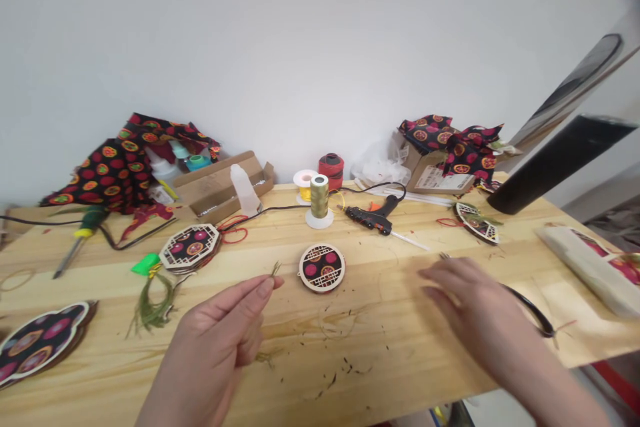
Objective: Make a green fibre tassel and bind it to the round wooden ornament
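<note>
My left hand (220,333) hovers over the wooden table (380,327), its thumb and forefinger pinched on a thin olive-gold thread (275,269) whose end sticks up past the fingertips. A round wooden lattice ornament (321,267) with red-and-black patterned cloth lies flat just right of that pinch. My right hand (475,307) is blurred by motion, palm down over the table, beside black-handled scissors (533,310). Whether it holds anything does not show.
An upright gold thread spool (319,199), a yellow spool (305,187) and a red spool (331,170) stand at the back. A black glue gun (373,217), octagonal ornaments (190,247), a screwdriver (75,240), a green tassel (153,300), cardboard boxes and patterned cloth lie about.
</note>
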`<action>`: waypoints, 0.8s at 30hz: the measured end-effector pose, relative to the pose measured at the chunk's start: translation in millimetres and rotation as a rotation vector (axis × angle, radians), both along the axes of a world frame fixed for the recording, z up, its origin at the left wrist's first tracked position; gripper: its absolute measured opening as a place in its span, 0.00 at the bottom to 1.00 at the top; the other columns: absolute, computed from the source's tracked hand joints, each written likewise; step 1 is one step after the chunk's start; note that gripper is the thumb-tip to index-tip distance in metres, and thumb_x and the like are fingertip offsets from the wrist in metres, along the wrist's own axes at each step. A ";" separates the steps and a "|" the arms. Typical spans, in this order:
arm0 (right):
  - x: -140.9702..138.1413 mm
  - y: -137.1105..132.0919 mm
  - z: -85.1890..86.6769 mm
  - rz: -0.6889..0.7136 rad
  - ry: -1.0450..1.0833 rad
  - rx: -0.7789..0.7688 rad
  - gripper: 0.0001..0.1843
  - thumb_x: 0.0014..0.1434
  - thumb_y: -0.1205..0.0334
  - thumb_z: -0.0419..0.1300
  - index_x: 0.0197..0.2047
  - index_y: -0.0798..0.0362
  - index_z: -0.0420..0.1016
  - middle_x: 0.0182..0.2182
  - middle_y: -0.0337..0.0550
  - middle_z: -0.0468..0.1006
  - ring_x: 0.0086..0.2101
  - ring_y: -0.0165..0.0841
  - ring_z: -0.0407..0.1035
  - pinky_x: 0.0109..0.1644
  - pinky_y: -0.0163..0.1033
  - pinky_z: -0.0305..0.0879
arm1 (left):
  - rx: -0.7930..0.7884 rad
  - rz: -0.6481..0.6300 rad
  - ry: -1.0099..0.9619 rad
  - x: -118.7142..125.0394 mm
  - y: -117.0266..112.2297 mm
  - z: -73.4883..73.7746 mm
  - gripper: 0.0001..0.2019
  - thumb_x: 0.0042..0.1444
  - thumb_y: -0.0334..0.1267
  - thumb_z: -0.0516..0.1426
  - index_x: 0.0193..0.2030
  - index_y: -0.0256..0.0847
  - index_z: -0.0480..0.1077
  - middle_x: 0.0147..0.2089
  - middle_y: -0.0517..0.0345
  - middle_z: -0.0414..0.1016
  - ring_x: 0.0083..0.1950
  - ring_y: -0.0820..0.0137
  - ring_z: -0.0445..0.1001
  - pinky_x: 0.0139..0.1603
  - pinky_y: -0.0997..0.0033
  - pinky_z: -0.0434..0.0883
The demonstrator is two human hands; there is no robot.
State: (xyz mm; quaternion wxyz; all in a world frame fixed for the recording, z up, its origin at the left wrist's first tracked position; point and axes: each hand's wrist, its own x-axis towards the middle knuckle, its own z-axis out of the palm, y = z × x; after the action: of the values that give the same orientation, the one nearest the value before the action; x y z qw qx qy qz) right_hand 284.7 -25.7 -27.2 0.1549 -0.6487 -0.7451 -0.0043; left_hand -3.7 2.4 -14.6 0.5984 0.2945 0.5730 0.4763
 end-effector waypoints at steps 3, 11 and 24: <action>-44.9 5.5 -5.1 0.275 0.156 -0.049 0.09 0.54 0.72 0.57 0.38 0.51 0.74 0.36 0.45 0.73 0.40 0.38 0.64 0.41 0.43 0.65 | -0.002 -0.017 0.009 2.5 -1.8 0.3 0.12 0.43 0.44 0.64 0.29 0.35 0.74 0.13 0.72 0.48 0.17 0.81 0.43 0.17 0.78 0.44; -69.4 20.2 -26.7 0.336 0.187 -0.071 0.09 0.54 0.76 0.57 0.27 0.54 0.69 0.34 0.44 0.70 0.41 0.37 0.59 0.42 0.43 0.63 | -0.017 -0.034 0.026 7.5 -8.9 -1.0 0.13 0.44 0.45 0.64 0.30 0.35 0.75 0.13 0.72 0.50 0.18 0.80 0.44 0.17 0.77 0.44; -68.0 24.7 -1.0 0.114 0.674 -0.119 0.07 0.59 0.70 0.53 0.31 0.53 0.68 0.29 0.38 0.72 0.32 0.30 0.65 0.37 0.36 0.62 | -0.100 0.023 -0.061 10.0 -9.5 -7.3 0.13 0.42 0.44 0.65 0.31 0.36 0.75 0.15 0.72 0.47 0.19 0.80 0.42 0.16 0.79 0.45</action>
State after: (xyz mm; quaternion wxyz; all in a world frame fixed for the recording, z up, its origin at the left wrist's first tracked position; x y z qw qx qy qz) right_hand 216.7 -1.0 -28.2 0.3542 -0.5787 -0.6862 0.2622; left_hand 6.3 -7.1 -21.8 0.6241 0.2431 0.5808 0.4627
